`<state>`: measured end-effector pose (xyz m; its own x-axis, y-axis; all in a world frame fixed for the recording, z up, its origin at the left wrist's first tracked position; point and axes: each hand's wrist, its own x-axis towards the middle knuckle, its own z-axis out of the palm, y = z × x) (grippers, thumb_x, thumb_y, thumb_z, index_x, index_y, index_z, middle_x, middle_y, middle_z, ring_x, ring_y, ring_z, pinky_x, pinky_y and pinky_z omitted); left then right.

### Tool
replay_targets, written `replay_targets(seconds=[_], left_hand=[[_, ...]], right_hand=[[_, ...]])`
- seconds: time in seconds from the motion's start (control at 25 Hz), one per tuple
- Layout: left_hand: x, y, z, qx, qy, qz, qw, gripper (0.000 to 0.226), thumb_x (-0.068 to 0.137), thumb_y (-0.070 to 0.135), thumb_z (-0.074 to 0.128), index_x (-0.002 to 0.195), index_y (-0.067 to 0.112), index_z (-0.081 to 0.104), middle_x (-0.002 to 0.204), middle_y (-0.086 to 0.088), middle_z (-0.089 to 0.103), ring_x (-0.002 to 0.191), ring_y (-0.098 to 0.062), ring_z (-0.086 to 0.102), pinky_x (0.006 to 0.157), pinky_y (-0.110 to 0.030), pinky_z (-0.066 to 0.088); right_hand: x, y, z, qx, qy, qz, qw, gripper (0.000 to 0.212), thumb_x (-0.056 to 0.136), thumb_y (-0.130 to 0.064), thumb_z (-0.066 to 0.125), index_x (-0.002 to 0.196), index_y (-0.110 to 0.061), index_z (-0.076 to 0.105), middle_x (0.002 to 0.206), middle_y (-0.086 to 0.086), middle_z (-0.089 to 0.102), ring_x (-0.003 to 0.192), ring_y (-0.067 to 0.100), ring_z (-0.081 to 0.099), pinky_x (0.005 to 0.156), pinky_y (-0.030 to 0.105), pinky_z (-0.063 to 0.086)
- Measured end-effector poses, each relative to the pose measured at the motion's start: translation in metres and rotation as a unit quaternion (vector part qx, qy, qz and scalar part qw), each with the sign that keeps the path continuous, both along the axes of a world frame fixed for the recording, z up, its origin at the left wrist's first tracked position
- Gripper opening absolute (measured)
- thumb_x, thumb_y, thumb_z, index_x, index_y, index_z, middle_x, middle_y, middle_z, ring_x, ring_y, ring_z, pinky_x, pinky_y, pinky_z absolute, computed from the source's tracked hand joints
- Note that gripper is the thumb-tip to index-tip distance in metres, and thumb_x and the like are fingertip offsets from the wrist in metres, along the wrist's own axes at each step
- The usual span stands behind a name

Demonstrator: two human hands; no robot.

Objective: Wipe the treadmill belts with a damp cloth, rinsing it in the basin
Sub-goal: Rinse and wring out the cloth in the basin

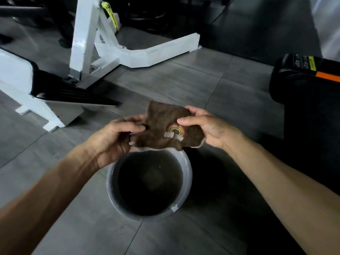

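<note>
Holding a brown cloth [166, 126] stretched out flat between both hands, right over the grey basin [186, 173].

The cloth's long side runs left to right, tilted a bit down toward the right; it's fuzzy, with a small rainbow patch and some lettering too blurry to read. Left hand [117, 137] pinches the left edge, right hand [204, 126] grips the right edge, thumb on top. The basin holds dark water, its far rim hidden behind the cloth. The treadmill [309, 74] is cut off at the right.
</note>
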<state>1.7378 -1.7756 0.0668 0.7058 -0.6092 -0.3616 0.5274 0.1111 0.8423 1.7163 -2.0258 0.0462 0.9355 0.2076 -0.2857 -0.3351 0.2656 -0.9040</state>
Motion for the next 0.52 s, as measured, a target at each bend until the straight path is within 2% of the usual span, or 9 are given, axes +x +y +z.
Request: replay_targets(seconds=[0.08,0.12,0.24,0.32,0.36,0.44,0.52], left_hand=[[-0.001,0.002,-0.010,0.063,0.060,-0.051,0.995,0.066,0.039,0.030,0.097,0.098,0.008,0.075,0.094,-0.012,0.073,0.074,-0.017,0.071,0.070,-0.034,0.060],[-0.003,-0.001,-0.013,0.074,0.066,-0.052,0.994,0.062,0.043,0.032,0.096,0.096,0.008,0.076,0.094,-0.012,0.073,0.074,-0.016,0.070,0.069,-0.033,0.061],[0.000,-0.014,-0.019,0.032,0.039,0.062,0.997,0.044,0.076,0.024,0.072,0.116,0.006,0.067,0.116,-0.016,0.068,0.090,-0.021,0.067,0.079,-0.036,0.060],[0.005,-0.017,-0.019,0.020,0.014,0.112,0.993,0.043,0.085,0.019,0.061,0.125,0.005,0.061,0.120,-0.018,0.067,0.102,-0.028,0.066,0.083,-0.037,0.059],[0.006,-0.016,-0.019,0.028,0.003,0.113,0.993,0.040,0.087,0.019,0.059,0.125,0.004,0.061,0.118,-0.018,0.067,0.104,-0.030,0.065,0.083,-0.038,0.058],[0.006,-0.013,-0.023,0.060,-0.014,0.110,0.992,0.030,0.091,0.018,0.059,0.118,0.008,0.065,0.110,-0.015,0.070,0.098,-0.028,0.067,0.078,-0.034,0.060],[0.008,-0.012,-0.029,0.103,-0.020,0.148,0.983,0.015,0.091,0.013,0.061,0.105,0.014,0.065,0.093,-0.010,0.071,0.082,-0.022,0.067,0.065,-0.028,0.060]], right_hand=[[0.003,-0.001,0.011,-0.052,-0.005,0.058,0.997,0.034,0.070,-0.003,0.074,0.101,-0.012,0.064,0.091,0.011,0.070,0.078,0.022,0.068,0.078,0.034,0.057],[0.004,0.001,0.016,-0.058,-0.003,0.075,0.995,0.031,0.071,-0.003,0.075,0.099,-0.011,0.065,0.090,0.011,0.070,0.077,0.021,0.068,0.078,0.033,0.057],[0.011,0.008,0.018,-0.016,0.078,0.061,0.995,0.030,0.077,-0.022,0.072,0.104,-0.009,0.069,0.100,0.012,0.073,0.086,0.023,0.071,0.087,0.036,0.057],[0.011,0.006,0.009,-0.060,0.153,0.103,0.981,0.037,0.083,-0.029,0.070,0.113,-0.009,0.069,0.115,0.013,0.071,0.105,0.025,0.068,0.097,0.041,0.053],[0.009,0.007,0.003,-0.094,0.163,0.116,0.975,0.034,0.085,-0.025,0.069,0.115,-0.009,0.068,0.120,0.013,0.069,0.108,0.025,0.067,0.097,0.042,0.052],[0.007,0.012,-0.012,-0.113,0.160,0.042,0.980,0.032,0.081,-0.010,0.071,0.113,-0.010,0.068,0.119,0.015,0.069,0.096,0.026,0.070,0.087,0.043,0.056],[0.010,0.022,-0.027,-0.082,0.170,-0.105,0.976,0.048,0.074,0.004,0.073,0.120,-0.007,0.062,0.113,0.017,0.070,0.080,0.026,0.072,0.071,0.043,0.059]])
